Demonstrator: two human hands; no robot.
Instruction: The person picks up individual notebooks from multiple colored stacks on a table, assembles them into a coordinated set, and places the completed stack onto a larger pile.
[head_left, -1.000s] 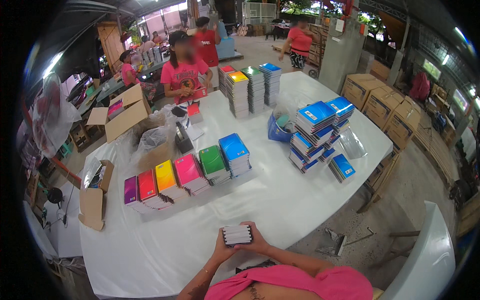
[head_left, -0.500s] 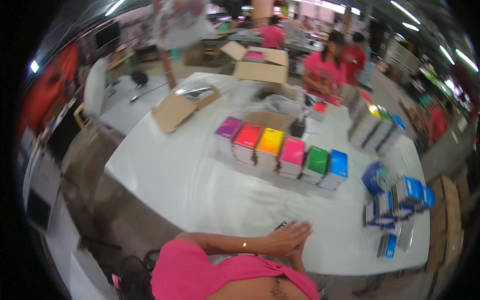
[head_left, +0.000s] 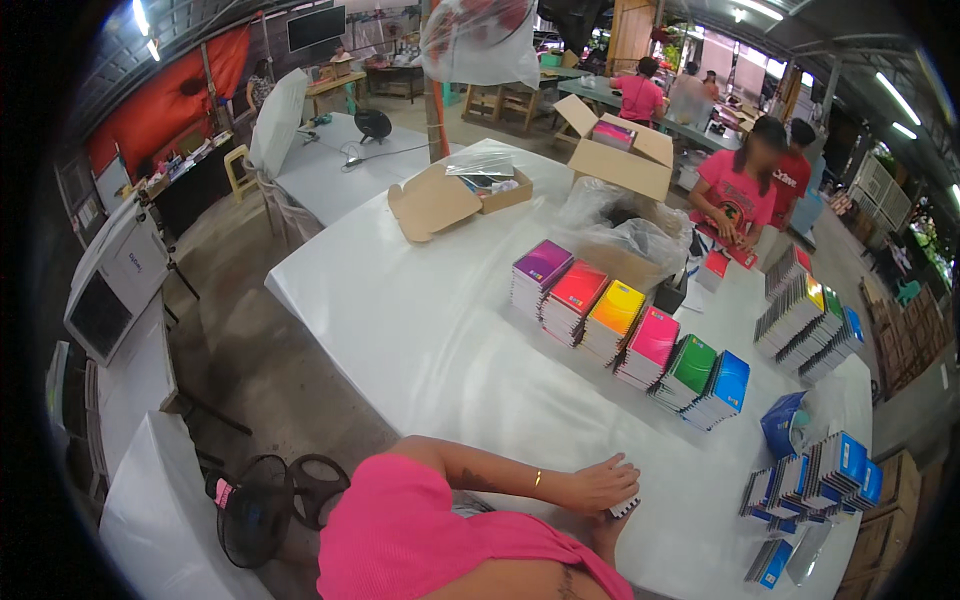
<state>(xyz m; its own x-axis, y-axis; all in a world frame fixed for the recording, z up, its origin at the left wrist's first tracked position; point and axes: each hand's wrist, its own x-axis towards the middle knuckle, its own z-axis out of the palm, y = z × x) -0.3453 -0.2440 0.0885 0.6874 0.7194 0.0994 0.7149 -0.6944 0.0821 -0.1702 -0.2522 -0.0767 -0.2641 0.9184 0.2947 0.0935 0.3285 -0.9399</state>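
Note:
My left hand (head_left: 600, 485), with a gold bracelet at the wrist, curls over a small spiral notebook (head_left: 626, 506) at the table's near edge. Only the notebook's white, wire-bound edge peeks out beneath the fingers. From below, my right hand (head_left: 607, 533) supports it, its fingers mostly hidden. Beyond my hands runs a row of spiral notebook stacks: purple (head_left: 543, 263), red (head_left: 580, 285), yellow (head_left: 614, 308), pink (head_left: 654, 332), green (head_left: 692, 361) and blue (head_left: 728, 375).
Blue-covered notebook piles (head_left: 845, 458) stand at the right beside a blue packet (head_left: 785, 425). More stacks (head_left: 800, 310) lie farther back. An open carton (head_left: 620, 165), clear plastic (head_left: 630, 225) and a flat cardboard box (head_left: 435, 208) occupy the far side. A person in pink (head_left: 735, 190) works across the table.
My view has swung left, so the scene sits farther right. My hands, earlier pressed together, now have the notebook's white edge showing between them.

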